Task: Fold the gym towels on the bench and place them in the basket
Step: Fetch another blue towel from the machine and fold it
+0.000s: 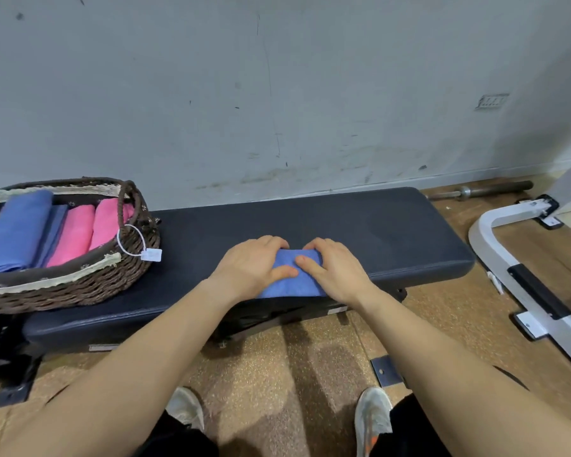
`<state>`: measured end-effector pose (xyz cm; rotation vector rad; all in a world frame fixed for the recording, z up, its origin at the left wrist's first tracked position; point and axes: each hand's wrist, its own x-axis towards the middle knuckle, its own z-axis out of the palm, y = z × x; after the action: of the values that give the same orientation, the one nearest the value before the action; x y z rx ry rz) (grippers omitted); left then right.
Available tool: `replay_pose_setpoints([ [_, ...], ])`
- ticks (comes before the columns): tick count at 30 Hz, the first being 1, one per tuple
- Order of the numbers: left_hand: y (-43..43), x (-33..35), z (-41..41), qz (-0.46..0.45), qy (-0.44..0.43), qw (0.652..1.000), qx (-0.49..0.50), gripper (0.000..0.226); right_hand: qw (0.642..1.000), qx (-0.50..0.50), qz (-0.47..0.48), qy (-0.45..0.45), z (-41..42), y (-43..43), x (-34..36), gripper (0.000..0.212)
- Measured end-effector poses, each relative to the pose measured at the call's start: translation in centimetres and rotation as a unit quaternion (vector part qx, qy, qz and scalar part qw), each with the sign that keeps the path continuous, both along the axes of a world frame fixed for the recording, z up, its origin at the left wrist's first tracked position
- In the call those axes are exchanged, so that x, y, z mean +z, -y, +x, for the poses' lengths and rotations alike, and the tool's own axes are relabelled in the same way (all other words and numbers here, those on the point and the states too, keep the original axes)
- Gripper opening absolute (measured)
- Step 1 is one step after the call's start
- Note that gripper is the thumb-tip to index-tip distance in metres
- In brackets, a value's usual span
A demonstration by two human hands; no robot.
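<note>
A small folded blue towel lies at the near edge of the dark padded bench, in the middle. My left hand holds its left side and my right hand its right side. Both thumbs lie on top and the fingers curl over the far edge. A brown wicker basket stands on the bench's left end. It holds folded blue towels and two folded pink towels side by side.
A white tag hangs from the basket handle. A white metal frame stands on the floor to the right, and a steel bar lies by the wall. My shoes are on the brown floor below the bench.
</note>
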<state>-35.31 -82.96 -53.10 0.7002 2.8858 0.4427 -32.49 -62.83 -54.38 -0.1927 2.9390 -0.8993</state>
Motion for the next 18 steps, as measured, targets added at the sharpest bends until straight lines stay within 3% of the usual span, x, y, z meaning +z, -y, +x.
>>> replay_pose_setpoints([
  [3, 0.4, 2.3, 1.9, -0.070, -0.004, 0.997, 0.007, 0.055, 0.993, 0.004, -0.109, 0.049, 1.6, 0.2, 1.4, 0.034],
  [5, 1.4, 3.8, 3.1, -0.067, -0.013, 0.997, 0.019, 0.051, 0.982, 0.007, -0.174, 0.080, 2.3, 0.6, 2.9, 0.042],
  [12, 9.4, 9.0, 5.3, 0.094, -0.061, 0.983, 0.147, 0.038, 0.945, 0.057, -0.290, 0.141, 0.4, 6.8, 10.1, 0.046],
  [15, 12.9, 11.5, 6.2, 0.214, -0.071, 0.949, 0.221, 0.038, 0.940, 0.082, -0.306, 0.125, -1.4, 11.3, 14.1, 0.049],
  [18, 16.5, 13.3, 6.4, 0.327, -0.029, 0.899, 0.291, 0.033, 0.949, 0.104, -0.289, 0.067, -3.3, 16.7, 17.9, 0.045],
])
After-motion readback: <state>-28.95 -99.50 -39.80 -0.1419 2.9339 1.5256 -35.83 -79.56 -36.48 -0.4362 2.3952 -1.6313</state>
